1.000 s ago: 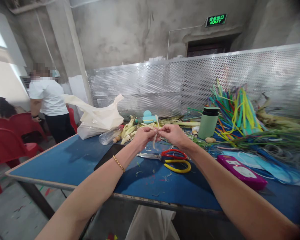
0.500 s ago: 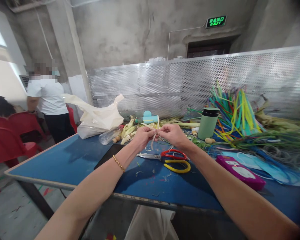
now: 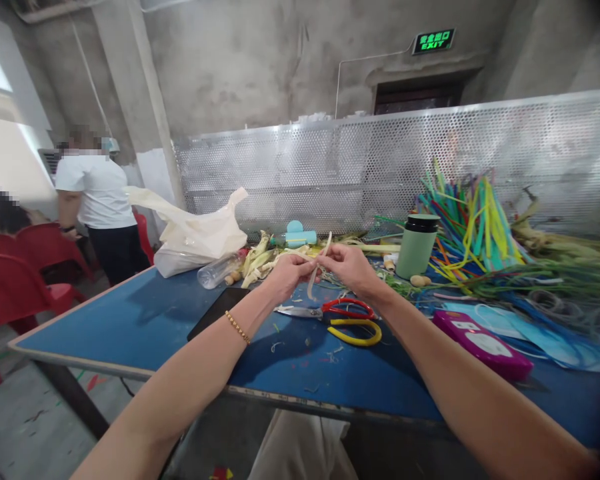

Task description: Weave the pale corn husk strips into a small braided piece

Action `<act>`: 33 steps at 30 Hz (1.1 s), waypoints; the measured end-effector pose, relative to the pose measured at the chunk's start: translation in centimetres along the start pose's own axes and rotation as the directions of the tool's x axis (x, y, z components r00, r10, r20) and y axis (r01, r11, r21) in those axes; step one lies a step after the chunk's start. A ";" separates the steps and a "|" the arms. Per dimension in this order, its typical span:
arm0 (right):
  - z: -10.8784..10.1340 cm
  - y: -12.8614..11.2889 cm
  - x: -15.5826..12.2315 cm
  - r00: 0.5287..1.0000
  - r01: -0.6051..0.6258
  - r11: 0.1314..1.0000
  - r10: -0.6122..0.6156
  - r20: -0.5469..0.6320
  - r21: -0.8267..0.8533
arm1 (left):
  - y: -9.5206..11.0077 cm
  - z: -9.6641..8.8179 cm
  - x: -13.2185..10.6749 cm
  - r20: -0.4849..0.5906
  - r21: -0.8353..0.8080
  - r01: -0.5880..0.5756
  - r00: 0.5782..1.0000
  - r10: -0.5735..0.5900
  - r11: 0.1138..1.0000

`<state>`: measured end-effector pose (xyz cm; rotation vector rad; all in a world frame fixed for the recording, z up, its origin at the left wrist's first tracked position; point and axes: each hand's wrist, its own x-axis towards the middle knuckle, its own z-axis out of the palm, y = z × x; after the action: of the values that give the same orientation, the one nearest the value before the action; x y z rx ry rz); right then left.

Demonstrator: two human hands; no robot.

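Over the blue table [image 3: 145,340], my left hand [image 3: 291,275] and my right hand [image 3: 349,265] meet, fingertips pinched close together. Between them are pale strips [image 3: 311,288] that look like dried husk; one end hangs below the fingers and others stick out above and to the left. How the strips cross is hidden by the fingers. Just below my hands lies a pair of scissors [image 3: 347,310] with one red and one yellow handle, its blades pointing left. Small pale scraps are scattered around it.
Behind my hands lie corn husks [image 3: 260,263], a clear bottle [image 3: 217,270] and a white plastic bag [image 3: 200,230]. On the right stand a green canister [image 3: 416,250], colourful strips [image 3: 485,227] and a magenta device [image 3: 483,343]. A dark flat object [image 3: 219,313] lies left. A person [image 3: 97,193] stands beyond.
My right hand has shifted slightly right and up, with its fingers more curled. The upright strip end has tilted to the right and the lower end has swung a little.
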<state>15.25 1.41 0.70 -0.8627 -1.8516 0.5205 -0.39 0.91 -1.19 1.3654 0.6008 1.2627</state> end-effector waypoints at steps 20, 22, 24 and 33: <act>0.2 -0.4 0.0 0.997 -0.033 0.990 0.023 -0.076 -0.134 | 0.4 0.3 -0.4 0.045 0.003 -0.051 0.998 0.050 0.999; 0.2 -0.2 0.1 0.997 -0.028 0.988 0.016 -0.081 -0.149 | 0.4 0.3 -0.3 0.050 0.009 -0.064 0.997 0.064 0.998; 0.3 -0.1 0.2 0.997 -0.020 0.988 0.008 -0.072 -0.154 | 0.3 0.2 -0.2 0.060 0.022 -0.083 0.995 0.082 0.996; -0.1 -0.4 0.0 0.999 -0.027 0.999 0.026 -0.039 -0.046 | 0.7 -0.1 -0.3 0.117 -0.049 0.017 0.993 -0.012 0.999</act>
<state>15.23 1.17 0.98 -0.9234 -1.8259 0.4757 -0.78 0.48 -0.64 1.3805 0.4945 1.1703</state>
